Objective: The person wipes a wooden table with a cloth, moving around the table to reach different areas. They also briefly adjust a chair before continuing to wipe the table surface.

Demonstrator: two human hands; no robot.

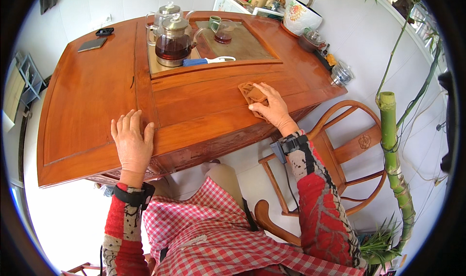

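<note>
A folded brown cloth lies on the polished wooden tea table, near the edge facing me. My right hand grips it, thumb on the near side and fingers over the top. To the left, my left hand rests palm down on the tabletop near its front edge, fingers slightly apart and nothing in it. Beyond the cloth, a brush with blue bristles and a white handle lies along the rim of the inset tea tray.
A glass teapot of dark tea stands before a second glass pot. Near them are a glass pitcher and a green cup. A phone lies far left. A potted plant and wooden chair are right.
</note>
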